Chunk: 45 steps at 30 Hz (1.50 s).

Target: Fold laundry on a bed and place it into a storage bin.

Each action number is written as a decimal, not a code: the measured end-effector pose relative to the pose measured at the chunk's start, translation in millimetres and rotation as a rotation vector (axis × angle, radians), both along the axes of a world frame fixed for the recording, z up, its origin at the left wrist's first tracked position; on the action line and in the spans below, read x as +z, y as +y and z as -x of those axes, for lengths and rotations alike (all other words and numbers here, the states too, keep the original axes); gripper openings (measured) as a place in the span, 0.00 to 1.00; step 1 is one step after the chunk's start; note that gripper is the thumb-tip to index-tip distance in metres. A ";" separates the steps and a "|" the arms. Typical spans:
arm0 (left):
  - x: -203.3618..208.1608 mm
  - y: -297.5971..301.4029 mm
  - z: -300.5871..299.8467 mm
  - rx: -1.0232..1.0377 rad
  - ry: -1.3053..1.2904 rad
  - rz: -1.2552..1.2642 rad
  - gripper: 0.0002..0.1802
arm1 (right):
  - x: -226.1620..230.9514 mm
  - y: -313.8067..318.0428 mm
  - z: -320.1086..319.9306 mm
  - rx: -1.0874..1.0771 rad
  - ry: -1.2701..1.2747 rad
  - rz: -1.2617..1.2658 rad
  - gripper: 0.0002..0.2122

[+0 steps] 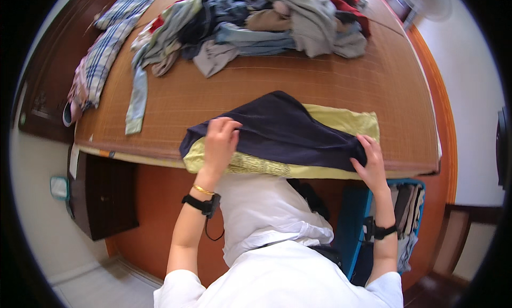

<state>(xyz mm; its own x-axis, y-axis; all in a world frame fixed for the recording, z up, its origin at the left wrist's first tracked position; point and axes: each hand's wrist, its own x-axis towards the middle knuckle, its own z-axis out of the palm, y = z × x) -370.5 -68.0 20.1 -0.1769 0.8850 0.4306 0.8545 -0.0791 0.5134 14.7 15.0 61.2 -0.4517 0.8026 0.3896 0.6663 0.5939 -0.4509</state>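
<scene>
A dark navy and yellow-green garment [282, 129] lies partly folded along the near edge of the bed, its navy part over the yellow-green one. Printing marks the yellow-green strip nearest me. Above the garment's left end is my left hand [220, 143], its fingers loosely bent and slightly apart, with no cloth visible between them. At the opposite end, my right hand [372, 161] has thumb and fingers around the navy cloth's edge. The underside of that grip is hidden.
A heap of mixed clothes [266, 25] covers the far part of the brown mat [256, 76]. Plaid cloth [109, 52] lies at the left edge. Below the bed's right side stands a blue bin [354, 223] with folded clothes. A dark cabinet [104, 199] stands at lower left.
</scene>
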 end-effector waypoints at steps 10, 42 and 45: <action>12.8 37.3 5.8 -0.144 0.374 0.065 0.14 | 9.8 35.3 -25.5 -0.063 0.082 -0.235 0.14; -39.5 101.5 -116.3 -0.207 0.341 0.329 0.36 | -93.6 62.8 -9.7 -0.222 -0.478 -0.162 0.23; -26.2 65.1 -81.6 -0.012 0.426 0.272 0.36 | -96.9 74.3 -26.1 -0.197 -0.494 -0.091 0.22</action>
